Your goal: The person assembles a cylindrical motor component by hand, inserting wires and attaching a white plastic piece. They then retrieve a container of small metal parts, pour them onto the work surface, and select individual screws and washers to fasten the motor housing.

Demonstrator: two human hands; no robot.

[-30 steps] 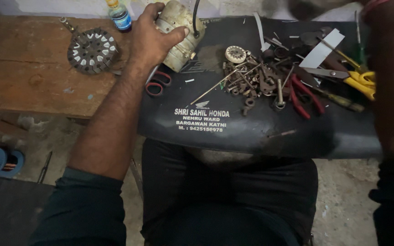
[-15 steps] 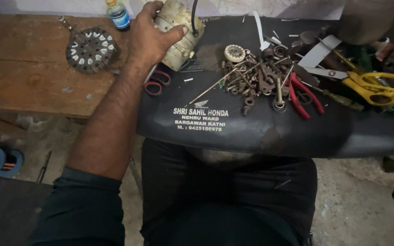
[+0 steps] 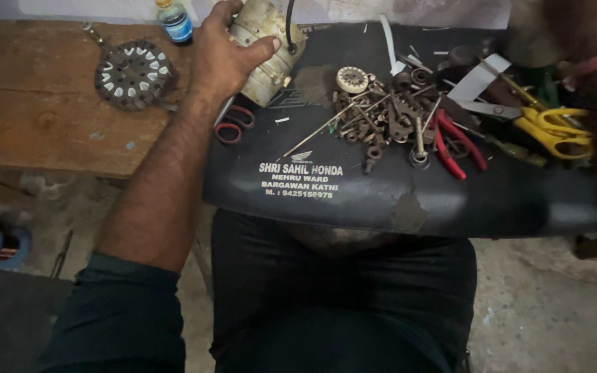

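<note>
Left hand [image 3: 226, 59]: closed around the cream motor housing [image 3: 271, 48].
Housing position: far edge of the black seat [image 3: 381, 200], tilted.
Right hand: out of view.
Nearer hand: left.

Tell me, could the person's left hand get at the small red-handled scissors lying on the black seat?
Probably yes. The left hand grips the pale cylindrical motor body, and the red-handled scissors lie uncovered just below its wrist, but it would have to let go first.

We were in a small repair workshop: a worn wooden bench [image 3: 43, 117], a black seat [image 3: 395, 186] strewn with bolts [image 3: 388, 128], red-handled pliers [image 3: 459, 141], yellow-handled scissors [image 3: 554, 131] and a round wound stator [image 3: 134, 74].
</note>
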